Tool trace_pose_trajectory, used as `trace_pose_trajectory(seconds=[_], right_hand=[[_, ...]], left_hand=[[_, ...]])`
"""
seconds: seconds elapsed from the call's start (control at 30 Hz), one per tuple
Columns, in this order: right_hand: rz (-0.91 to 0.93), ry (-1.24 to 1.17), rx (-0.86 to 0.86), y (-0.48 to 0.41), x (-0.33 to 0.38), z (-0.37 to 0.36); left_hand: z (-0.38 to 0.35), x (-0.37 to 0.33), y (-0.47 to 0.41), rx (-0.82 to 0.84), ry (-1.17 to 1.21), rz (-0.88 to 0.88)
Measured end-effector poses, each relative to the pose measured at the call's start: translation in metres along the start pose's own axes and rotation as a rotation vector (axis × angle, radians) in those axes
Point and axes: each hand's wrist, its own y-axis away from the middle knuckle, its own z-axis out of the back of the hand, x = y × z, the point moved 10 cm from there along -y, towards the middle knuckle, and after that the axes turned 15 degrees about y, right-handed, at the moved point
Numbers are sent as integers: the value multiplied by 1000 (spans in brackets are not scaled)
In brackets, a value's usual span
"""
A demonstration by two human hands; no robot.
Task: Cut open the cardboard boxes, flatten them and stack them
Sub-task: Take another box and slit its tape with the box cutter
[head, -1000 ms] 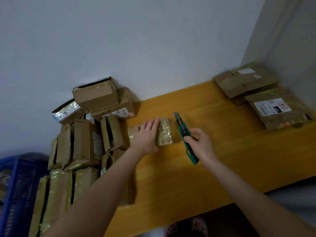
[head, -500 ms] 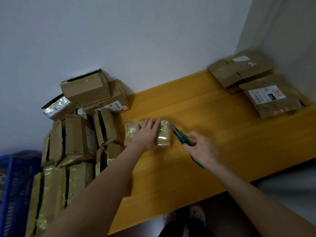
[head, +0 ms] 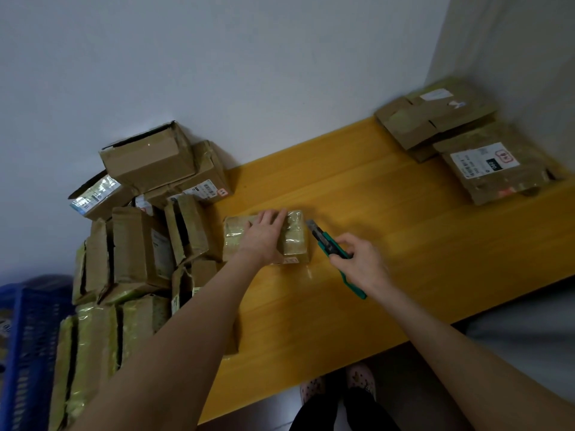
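A small tape-covered cardboard box lies flat in the middle of the yellow wooden table. My left hand presses down on its top with straight fingers. My right hand grips a green utility knife, its blade tip at the box's right edge. Flattened boxes lie stacked at the far right corner.
A heap of unopened and half-open boxes fills the table's left end, up against the white wall. A blue plastic crate stands at the far left. The table's front edge runs above my feet on the floor.
My right hand has swung the knife from pointing upward down to the left, bringing the blade tip to the box's right edge. The left hand has stayed on the box.
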Motion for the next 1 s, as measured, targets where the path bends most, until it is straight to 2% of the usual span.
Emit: trace_pose_trajectory(seconds=[0.23, 0.77, 0.87, 1.0], right_hand=[[57, -82, 59, 4, 2, -4], [120, 9, 201, 28, 1, -5], [26, -126, 167, 25, -11, -5], [-234, -341, -4, 11, -42, -5]], left_hand=[[-1, 0, 1, -2, -10, 2], [-2, 1, -2, 48, -36, 8], [-2, 4, -3, 40, -26, 23], [3, 14, -1, -23, 10, 111]])
